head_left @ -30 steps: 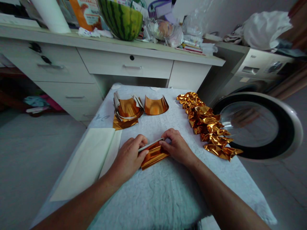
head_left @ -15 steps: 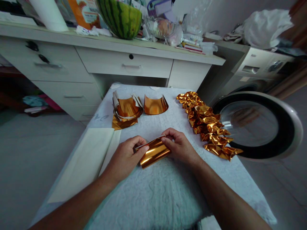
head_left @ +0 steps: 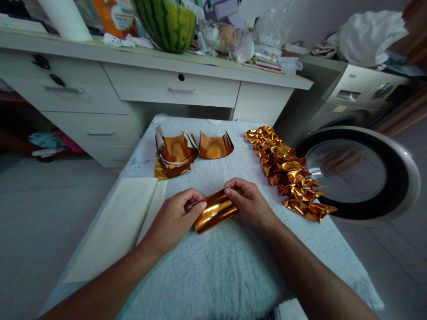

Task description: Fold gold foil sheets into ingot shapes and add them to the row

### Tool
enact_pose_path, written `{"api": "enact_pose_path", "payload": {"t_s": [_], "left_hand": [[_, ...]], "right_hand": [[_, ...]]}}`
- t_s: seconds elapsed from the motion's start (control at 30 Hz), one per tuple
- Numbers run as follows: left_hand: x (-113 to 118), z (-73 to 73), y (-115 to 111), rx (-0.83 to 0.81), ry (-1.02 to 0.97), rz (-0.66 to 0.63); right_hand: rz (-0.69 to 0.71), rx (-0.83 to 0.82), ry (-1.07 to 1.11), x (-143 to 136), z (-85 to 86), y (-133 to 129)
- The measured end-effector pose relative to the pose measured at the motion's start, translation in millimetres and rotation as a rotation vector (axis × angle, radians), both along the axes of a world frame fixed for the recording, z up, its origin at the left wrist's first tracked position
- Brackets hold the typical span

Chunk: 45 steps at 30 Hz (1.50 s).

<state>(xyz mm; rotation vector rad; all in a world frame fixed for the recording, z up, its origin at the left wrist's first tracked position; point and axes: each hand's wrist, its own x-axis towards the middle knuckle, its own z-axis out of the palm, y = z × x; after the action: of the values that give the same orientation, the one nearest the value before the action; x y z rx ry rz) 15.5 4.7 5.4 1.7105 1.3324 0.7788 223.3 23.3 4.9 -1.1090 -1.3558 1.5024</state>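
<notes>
Between my hands is a shiny gold foil sheet (head_left: 216, 214), curved downward, with a pale edge along its top. My left hand (head_left: 176, 215) pinches its left end between thumb and fingers. At the right end, my right hand (head_left: 248, 200) grips the same sheet, thumb on top. Beyond them lies a stack of curled gold sheets (head_left: 175, 150) with pale undersides, and beside it a single curled gold sheet (head_left: 215, 146). A row of several crumpled, folded gold foil pieces (head_left: 287, 171) runs down the right side of the table.
White paper sheets (head_left: 113, 226) lie at the left of the cloth-covered table (head_left: 213, 275). Behind stands a white counter (head_left: 210, 66) with drawers, bearing a cut watermelon (head_left: 167, 26) and clutter. An open washing machine door (head_left: 356, 173) is beside the table's right edge.
The gold sheet between my hands has rolled slightly, and its pale top edge shows less. Both hands keep their grip almost in place. The camera view has shifted a little.
</notes>
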Motion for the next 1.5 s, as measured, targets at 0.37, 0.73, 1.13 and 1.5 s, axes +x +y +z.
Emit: {"api": "enact_pose_path", "payload": {"t_s": [0.37,0.73,1.13,1.5], "left_hand": [[0,-0.3,-1,-0.029,-0.026,-0.015],[-1,-0.4,-1,-0.023,-0.012,-0.024],[3,0.6,0,0.189,0.344,0.004],[3,-11.9,2,0.333,0.580,-0.043]], "right_hand": [[-0.008,-0.013,-0.002,-1,1.3,0],[-0.018,-0.008,-0.035,-1,2.1,0],[-0.153,0.263,-0.540,-9,-10.2,1],[-0.209,0.353,-0.694,-16,-20.3,2]]}}
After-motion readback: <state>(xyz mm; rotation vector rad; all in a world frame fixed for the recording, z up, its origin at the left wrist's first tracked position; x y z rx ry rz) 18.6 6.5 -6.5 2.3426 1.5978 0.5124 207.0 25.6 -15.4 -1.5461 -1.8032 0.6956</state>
